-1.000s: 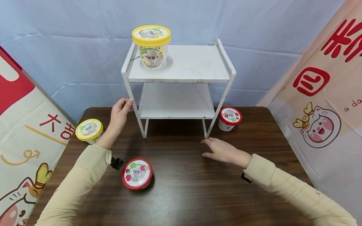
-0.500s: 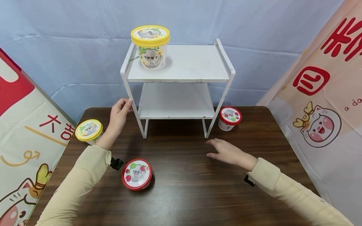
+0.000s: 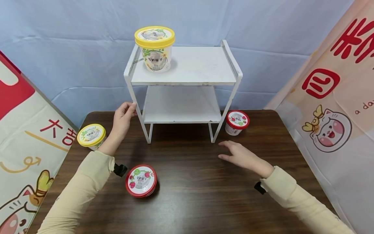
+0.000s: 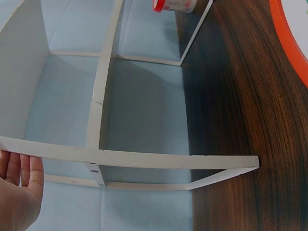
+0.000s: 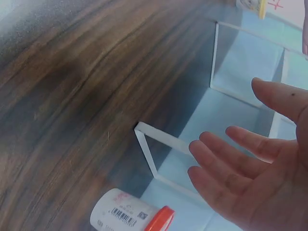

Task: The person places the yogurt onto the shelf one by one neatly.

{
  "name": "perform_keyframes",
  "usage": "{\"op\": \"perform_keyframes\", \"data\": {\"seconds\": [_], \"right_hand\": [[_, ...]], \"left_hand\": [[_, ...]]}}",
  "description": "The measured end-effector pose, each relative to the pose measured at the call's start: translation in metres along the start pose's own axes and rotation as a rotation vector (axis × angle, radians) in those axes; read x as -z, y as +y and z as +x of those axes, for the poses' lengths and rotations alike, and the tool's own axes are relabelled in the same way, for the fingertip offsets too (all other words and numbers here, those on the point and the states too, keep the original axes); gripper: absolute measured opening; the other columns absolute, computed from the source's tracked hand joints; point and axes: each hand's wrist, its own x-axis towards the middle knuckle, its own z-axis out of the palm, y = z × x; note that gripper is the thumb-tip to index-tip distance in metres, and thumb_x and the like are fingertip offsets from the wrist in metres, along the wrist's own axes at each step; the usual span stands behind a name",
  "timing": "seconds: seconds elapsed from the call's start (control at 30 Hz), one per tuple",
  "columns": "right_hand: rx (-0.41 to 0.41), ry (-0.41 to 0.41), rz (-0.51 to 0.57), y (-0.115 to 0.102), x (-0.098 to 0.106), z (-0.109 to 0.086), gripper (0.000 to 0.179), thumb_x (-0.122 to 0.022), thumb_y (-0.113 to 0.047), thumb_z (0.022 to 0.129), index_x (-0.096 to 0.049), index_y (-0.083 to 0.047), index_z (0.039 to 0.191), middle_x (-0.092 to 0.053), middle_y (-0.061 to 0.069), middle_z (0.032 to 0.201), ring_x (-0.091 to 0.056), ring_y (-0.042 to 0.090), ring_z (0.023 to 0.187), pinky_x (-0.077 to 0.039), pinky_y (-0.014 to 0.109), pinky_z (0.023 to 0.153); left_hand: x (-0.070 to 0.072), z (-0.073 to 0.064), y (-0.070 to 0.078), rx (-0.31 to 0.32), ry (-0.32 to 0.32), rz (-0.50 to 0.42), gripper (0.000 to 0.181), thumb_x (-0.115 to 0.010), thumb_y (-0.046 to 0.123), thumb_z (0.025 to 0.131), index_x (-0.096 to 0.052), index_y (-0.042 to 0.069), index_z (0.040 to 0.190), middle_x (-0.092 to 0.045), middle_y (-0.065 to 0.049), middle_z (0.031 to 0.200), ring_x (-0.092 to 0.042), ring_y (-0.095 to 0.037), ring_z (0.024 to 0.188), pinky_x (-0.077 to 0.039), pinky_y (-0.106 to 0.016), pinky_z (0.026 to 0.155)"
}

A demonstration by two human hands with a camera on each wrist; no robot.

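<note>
A white two-tier shelf rack (image 3: 183,104) stands on the dark wooden table. My left hand (image 3: 123,120) grips its left front leg; in the left wrist view, the fingers of that hand (image 4: 21,187) reach behind the white bar. My right hand (image 3: 243,156) hovers over the table in front of the rack's right leg, holding nothing. Its fingers (image 5: 231,161) are spread and relaxed in the right wrist view. Behind it sits a red-lidded tub (image 3: 237,122), beside the rack. On the upper tier, at the left, a yellow-lidded tub (image 3: 156,48) stands upright.
Another yellow-lidded tub (image 3: 92,135) is at the table's left edge, partly behind my left forearm. A second red-lidded tub (image 3: 141,180) stands at the front left. Blue cloth (image 3: 263,39) hangs behind, and printed banners flank the wooden table (image 3: 201,195).
My right hand has drawn back to the right, away from the rack's right front leg. The left hand keeps its hold, and the rack has shifted very slightly left in view.
</note>
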Motion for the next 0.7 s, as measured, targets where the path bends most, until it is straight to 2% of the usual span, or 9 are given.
{"op": "perform_keyframes", "data": {"seconds": [0.1,0.33,0.57,0.7], "right_hand": [[-0.001,0.024,0.011,0.003,0.003,-0.002,0.049,-0.062,-0.027,0.086,-0.05,0.005,0.122,-0.053,0.021,0.121,-0.051,0.033,0.111,-0.042,0.048,0.092],[-0.044,0.054,0.054,0.009,0.01,-0.006,0.049,-0.062,-0.027,0.086,-0.049,0.004,0.123,-0.055,0.019,0.12,-0.052,0.032,0.11,-0.043,0.048,0.091],[-0.072,0.102,0.058,0.017,0.015,-0.007,0.05,-0.062,-0.028,0.086,-0.049,0.003,0.123,-0.054,0.02,0.121,-0.051,0.033,0.111,-0.042,0.049,0.091],[-0.097,0.103,0.07,0.021,0.018,-0.006,0.052,-0.06,-0.029,0.087,-0.047,0.003,0.125,-0.052,0.021,0.123,-0.05,0.035,0.112,-0.042,0.05,0.091]], "left_hand": [[0.0,0.0,0.001,-0.002,0.001,-0.006,0.017,-0.048,0.015,0.095,-0.054,0.003,0.086,-0.055,0.008,0.079,-0.054,-0.004,0.076,-0.048,-0.022,0.075],[0.0,0.0,0.0,-0.002,-0.004,-0.006,0.021,-0.047,0.015,0.096,-0.053,-0.004,0.088,-0.055,0.01,0.078,-0.054,-0.004,0.076,-0.048,-0.023,0.075],[0.0,0.001,-0.001,-0.006,0.0,-0.013,0.016,-0.048,0.015,0.095,-0.054,0.004,0.085,-0.055,0.008,0.079,-0.054,-0.004,0.076,-0.049,-0.022,0.074],[0.0,0.001,-0.001,-0.002,0.0,-0.016,0.016,-0.048,0.015,0.095,-0.054,0.006,0.085,-0.055,0.008,0.079,-0.053,-0.005,0.076,-0.049,-0.024,0.075]]}}
